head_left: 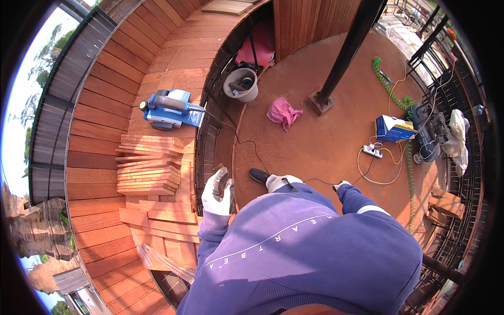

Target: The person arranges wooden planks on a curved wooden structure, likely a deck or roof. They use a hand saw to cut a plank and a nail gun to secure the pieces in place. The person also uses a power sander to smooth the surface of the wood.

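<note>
My left hand (218,193), in a white glove with a dark palm, is raised beside the bench edge. Its fingers are curved and stand apart from the thumb, with nothing seen between them. Close by on the bench lie stacked reddish wooden boards (148,176) and several looser boards (168,212). Beyond the stack rests a blue corded power tool (169,109), shaped like a planer or belt sander. My right hand (342,185), also gloved, is low on the right, next to a dark cord (320,181); the sleeve hides most of its fingers.
A white bucket (241,85), a pink bag (284,113) and a black post (344,58) stand or lie on the brown floor (315,147). At right are a power strip (373,151), a blue-yellow box (394,129), a compressor (426,131), a green coiled hose (391,84) and wood offcuts (446,203).
</note>
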`<state>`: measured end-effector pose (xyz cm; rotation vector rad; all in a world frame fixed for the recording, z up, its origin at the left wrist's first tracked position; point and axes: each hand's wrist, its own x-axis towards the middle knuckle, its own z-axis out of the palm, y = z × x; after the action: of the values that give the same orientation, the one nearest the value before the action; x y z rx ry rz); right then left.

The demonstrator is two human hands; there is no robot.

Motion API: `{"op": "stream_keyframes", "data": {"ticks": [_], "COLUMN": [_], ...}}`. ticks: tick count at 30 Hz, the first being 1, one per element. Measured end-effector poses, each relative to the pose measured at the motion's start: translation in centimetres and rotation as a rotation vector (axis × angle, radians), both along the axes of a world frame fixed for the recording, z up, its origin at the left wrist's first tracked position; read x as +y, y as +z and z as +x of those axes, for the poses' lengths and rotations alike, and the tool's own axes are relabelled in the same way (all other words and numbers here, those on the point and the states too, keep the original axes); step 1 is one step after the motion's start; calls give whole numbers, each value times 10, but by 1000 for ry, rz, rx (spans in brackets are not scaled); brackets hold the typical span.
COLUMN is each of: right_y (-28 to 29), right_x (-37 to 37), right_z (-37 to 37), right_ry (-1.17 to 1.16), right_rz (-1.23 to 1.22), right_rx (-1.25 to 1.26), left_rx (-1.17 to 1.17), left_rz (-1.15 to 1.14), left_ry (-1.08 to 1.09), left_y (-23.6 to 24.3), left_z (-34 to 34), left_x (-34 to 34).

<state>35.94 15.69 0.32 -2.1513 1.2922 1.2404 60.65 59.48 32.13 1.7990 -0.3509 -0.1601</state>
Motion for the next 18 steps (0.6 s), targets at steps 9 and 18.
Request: {"op": "stream_keyframes", "data": {"ticks": [9, 18], "right_y": [-23, -16], "right_x": [36, -26], "right_z": [-177, -203], "right_ry": [-61, 137], "right_rz": [206, 240], "right_rx": [52, -141], "left_rx": [135, 33], "left_rz": [183, 362], "left_ry": [-416, -698], "left_y": [-31, -25], "left_z": [-56, -90], "left_x": [-53, -172]}}
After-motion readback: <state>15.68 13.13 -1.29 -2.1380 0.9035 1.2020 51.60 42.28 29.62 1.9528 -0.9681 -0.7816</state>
